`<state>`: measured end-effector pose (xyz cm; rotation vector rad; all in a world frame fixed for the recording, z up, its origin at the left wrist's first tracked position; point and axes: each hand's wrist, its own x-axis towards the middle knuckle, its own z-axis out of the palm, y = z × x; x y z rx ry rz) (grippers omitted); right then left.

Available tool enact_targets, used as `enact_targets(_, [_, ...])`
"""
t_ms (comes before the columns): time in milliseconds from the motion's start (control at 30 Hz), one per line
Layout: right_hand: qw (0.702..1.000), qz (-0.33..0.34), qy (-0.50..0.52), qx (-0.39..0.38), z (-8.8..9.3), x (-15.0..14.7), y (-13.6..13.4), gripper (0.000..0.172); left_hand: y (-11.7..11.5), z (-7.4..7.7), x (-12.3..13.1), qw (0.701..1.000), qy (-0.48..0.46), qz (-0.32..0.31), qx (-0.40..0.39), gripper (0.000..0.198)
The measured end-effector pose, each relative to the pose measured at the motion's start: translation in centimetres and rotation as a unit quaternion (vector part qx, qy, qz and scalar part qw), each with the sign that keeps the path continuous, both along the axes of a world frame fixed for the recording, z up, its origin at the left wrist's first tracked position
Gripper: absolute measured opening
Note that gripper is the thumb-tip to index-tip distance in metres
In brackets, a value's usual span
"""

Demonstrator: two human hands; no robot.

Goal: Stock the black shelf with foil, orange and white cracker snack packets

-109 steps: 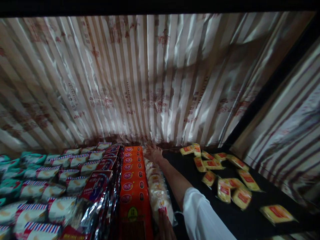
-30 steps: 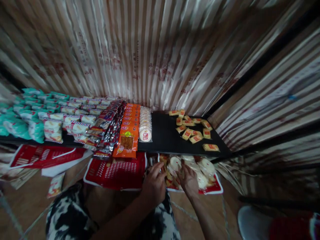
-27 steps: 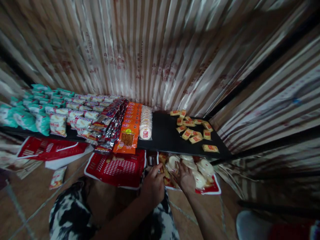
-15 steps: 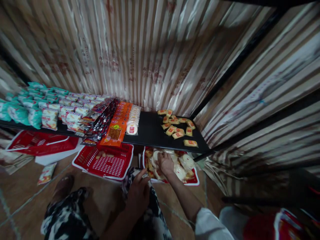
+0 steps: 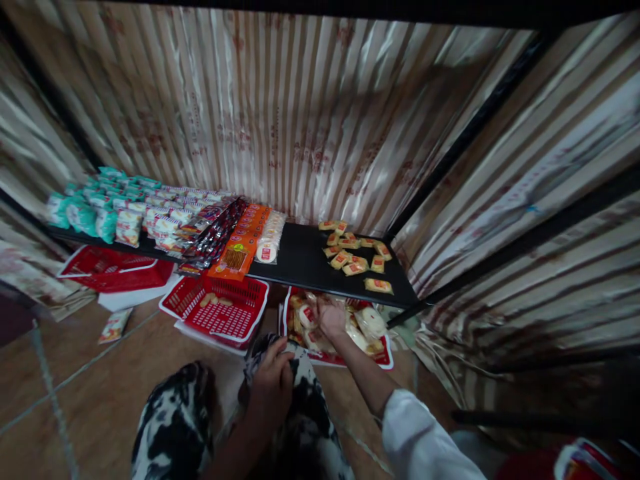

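Observation:
My right hand (image 5: pixel 331 317) is in a red basket (image 5: pixel 390 353) under the shelf's front edge. Its fingers are closed on a clear-wrapped packet of round white crackers (image 5: pixel 307 316) with a red label; the fingertips are partly hidden. Around it in the basket lie more wrapped snacks, including another white round packet (image 5: pixel 371 323) on the right. My left hand (image 5: pixel 273 380) rests on my knee, fingers loosely laid over the patterned trousers (image 5: pixel 315 400), holding nothing.
A black shelf (image 5: pixel 300 257) carries teal packets (image 5: pixel 83 215), white packets (image 5: pixel 167 223), dark packets (image 5: pixel 215 227), an orange pack (image 5: pixel 237 257), a cracker row (image 5: pixel 270 239) and small yellow packets (image 5: pixel 355 265). Red baskets (image 5: pixel 250 333) stand below; a dropped packet (image 5: pixel 116 325) lies on the floor.
My right hand has shifted slightly within the basket, and the red label of the cracker packet by its fingers now shows. My left hand stays on the knee. The view has swung left.

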<state>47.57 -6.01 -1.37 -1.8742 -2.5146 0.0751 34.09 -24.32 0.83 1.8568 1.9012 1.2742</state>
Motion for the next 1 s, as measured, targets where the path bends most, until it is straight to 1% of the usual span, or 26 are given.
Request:
enact_targets(33, [1.0, -0.021, 0.019, 0.004, 0.5, 0.3, -0.1, 0.035, -0.2, 0.1, 0.2, 1.0, -0.005, 0.003, 0.002, 0.031])
enact_targets(100, [0.993, -0.086, 0.081, -0.007, 1.4, 0.9, -0.3, 0.037, -0.8, 0.2, 0.5, 1.0, -0.018, 0.001, -0.002, 0.031])
enact_targets(167, [0.978, -0.146, 0.147, -0.027, 2.2, 1.6, -0.5, 0.04, -1.2, 0.6, 0.8, 0.999, -0.036, -0.006, -0.013, 0.031])
enact_targets(200, [0.971, -0.161, 0.171, -0.034, 2.7, 1.9, -0.7, 0.041, -1.4, 0.8, 0.9, 0.999, -0.048, -0.01, -0.019, 0.031])
enact_targets(300, [0.965, -0.146, 0.213, -0.035, 4.3, 2.9, -1.2, 0.042, -1.7, 1.4, 1.2, 0.994, -0.099, -0.011, -0.046, 0.031])
enact_targets(433, [0.954, -0.102, 0.278, -0.046, 6.8, 4.4, -2.3, 0.041, -1.2, 2.1, 1.8, 0.98, -0.188, 0.016, -0.071, 0.029])
enact_targets(500, [0.935, -0.072, 0.34, -0.065, 7.8, 5.2, -3.0, 0.042, -0.8, 2.6, 2.4, 0.971, -0.221, 0.023, -0.085, 0.028])
enact_targets(567, [0.908, -0.052, 0.405, -0.095, 8.3, 6.0, -3.7, 0.041, -0.4, 3.0, 3.3, 0.965, -0.24, 0.011, -0.104, 0.028])
enact_targets(600, [0.896, -0.05, 0.427, -0.109, 8.3, 6.5, -4.1, 0.04, -0.2, 3.2, 3.9, 0.963, -0.244, 0.0, -0.113, 0.028])
enact_targets(667, [0.883, -0.059, 0.447, -0.131, 8.0, 7.8, -4.8, 0.039, 0.2, 3.1, 5.4, 0.96, -0.249, -0.025, -0.13, 0.028])
enact_targets(767, [0.854, -0.079, 0.49, -0.153, 6.9, 10.7, -5.7, 0.038, 0.8, 2.2, 8.4, 0.955, -0.245, -0.058, -0.158, 0.028])
enact_targets(867, [0.801, -0.17, 0.556, -0.144, 5.5, 14.3, -6.2, 0.04, 1.3, 1.1, 11.3, 0.947, -0.225, -0.115, -0.199, 0.033])
enact_targets(933, [0.765, -0.247, 0.585, -0.106, 5.0, 16.6, -6.2, 0.039, 1.5, 0.6, 12.8, 0.942, -0.217, -0.141, -0.215, 0.033])
enact_targets(1000, [0.747, -0.297, 0.592, -0.065, 4.9, 18.2, -6.1, 0.038, 1.7, 0.3, 13.6, 0.939, -0.215, -0.155, -0.22, 0.032])
